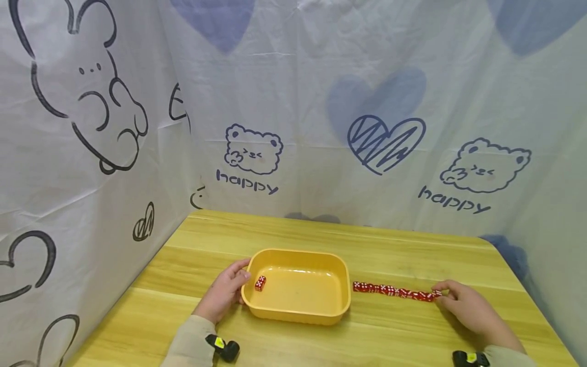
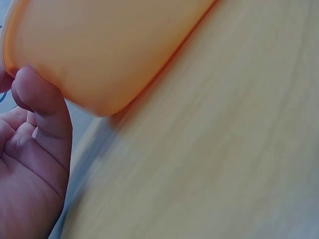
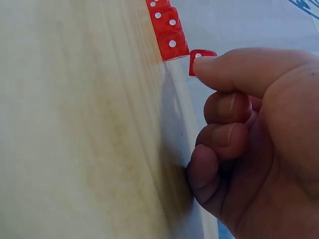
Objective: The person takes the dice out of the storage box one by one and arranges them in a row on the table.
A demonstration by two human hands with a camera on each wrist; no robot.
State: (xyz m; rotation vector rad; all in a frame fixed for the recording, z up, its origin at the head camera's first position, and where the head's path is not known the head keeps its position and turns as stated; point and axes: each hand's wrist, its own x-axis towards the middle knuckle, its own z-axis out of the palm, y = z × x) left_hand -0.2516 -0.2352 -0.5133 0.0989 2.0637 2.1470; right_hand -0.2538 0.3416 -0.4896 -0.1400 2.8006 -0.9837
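My left hand (image 1: 225,291) grips the left wall of a yellow plastic tub (image 1: 298,315), its thumb over the rim, as the left wrist view also shows. Inside the tub, near its left end, sit red dice (image 1: 260,283) with white pips, close together. To the right of the tub a row of several red dice (image 1: 390,290) runs across the table. At the row's right end my right hand (image 1: 468,306) pinches a single red die (image 3: 198,58) between thumb and index finger. In the right wrist view that die is slightly off the end of the row; the other fingers are curled.
The wood-grain table (image 1: 390,336) reaches back to a white curtain (image 1: 312,193) printed with hearts and bears. Another curtain side (image 1: 114,204) hangs along the left edge. Black wrist cameras (image 1: 224,348) sit on both sleeves.
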